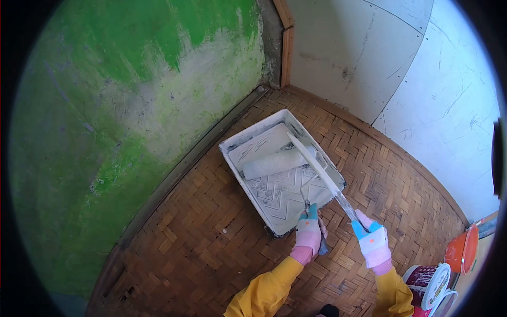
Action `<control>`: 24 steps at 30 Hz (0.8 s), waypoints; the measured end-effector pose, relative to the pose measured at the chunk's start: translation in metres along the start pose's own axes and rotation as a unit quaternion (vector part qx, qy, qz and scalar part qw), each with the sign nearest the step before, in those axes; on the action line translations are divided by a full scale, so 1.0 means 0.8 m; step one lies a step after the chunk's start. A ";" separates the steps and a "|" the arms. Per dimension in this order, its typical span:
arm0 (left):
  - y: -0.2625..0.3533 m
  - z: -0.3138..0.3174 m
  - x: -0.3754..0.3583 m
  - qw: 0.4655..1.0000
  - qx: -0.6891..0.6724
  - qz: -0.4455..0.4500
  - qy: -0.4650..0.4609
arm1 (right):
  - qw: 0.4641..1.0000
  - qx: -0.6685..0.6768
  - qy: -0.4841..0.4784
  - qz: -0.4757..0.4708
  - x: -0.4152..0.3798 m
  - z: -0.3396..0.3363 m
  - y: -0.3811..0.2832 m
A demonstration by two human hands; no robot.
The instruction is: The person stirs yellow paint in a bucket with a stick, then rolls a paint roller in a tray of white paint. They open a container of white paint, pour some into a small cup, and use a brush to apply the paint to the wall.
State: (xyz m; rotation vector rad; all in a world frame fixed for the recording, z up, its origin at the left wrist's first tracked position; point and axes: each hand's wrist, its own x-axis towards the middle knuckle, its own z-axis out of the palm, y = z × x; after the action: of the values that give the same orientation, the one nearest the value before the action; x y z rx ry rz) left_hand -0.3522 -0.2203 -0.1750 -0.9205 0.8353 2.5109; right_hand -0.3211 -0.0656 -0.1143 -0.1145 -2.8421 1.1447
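A paint tray (pixel 244 189) with a ridged slope lies on the woven floor, smeared and pooled with white paint. Across it rests a paint roller (pixel 272 164), its sleeve coated white and its wire frame bending back toward me. My left hand (pixel 308 233), in a pink, white and blue glove, is closed around the roller's handle at the tray's near edge. In my gloved right hand (pixel 374 244) is a long, narrow stick (pixel 319 170) covered in white paint. Its far end reaches over the tray and crosses above the roller's right end.
A green wall (pixel 105 121) with a pale, scraped patch rises on the left. White panels (pixel 359 58) form the wall on the right. By the right wall stand an orange bucket (pixel 460 250) and a dark red paint tub (pixel 417 280) with a white lid.
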 end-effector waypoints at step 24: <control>-0.075 0.003 -0.072 0.996 0.057 -0.028 0.057 | 0.926 -0.352 -0.115 -0.073 -0.067 -0.002 -0.005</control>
State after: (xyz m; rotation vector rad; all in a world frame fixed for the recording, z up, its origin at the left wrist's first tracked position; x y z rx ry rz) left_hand -0.2817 -0.1789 -0.1593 -1.0406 0.9629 2.3545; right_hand -0.2678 -0.0728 -0.1130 0.2036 -3.2501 0.0689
